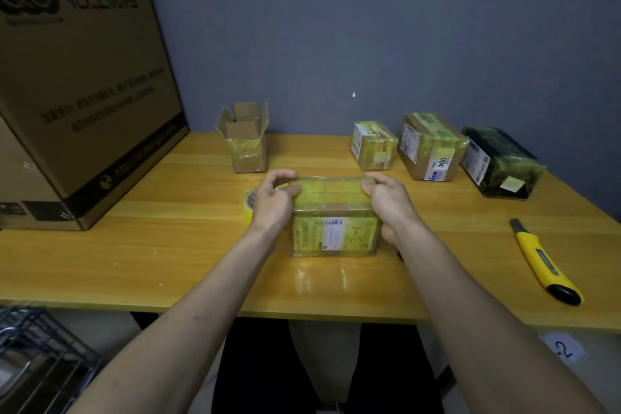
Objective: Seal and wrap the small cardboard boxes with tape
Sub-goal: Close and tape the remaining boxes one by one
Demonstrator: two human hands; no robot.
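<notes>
A small cardboard box (pixel 332 225) wrapped in yellowish tape stands on the wooden table (pixel 168 245) in front of me, a white label on its near face. My left hand (pixel 274 200) grips its top left edge, fingers curled over the tape. My right hand (pixel 386 202) grips the top right edge, thumb down the side. A roll of yellow tape (pixel 248 208) lies just behind my left hand, mostly hidden by it.
An open small box (pixel 247 141) stands at the back. Three taped parcels (pixel 373 144) (pixel 431 146) (pixel 500 161) line the back right. A yellow utility knife (pixel 544 262) lies at right. A large carton (pixel 77 77) fills the left. A wire rack (pixel 37 356) sits below left.
</notes>
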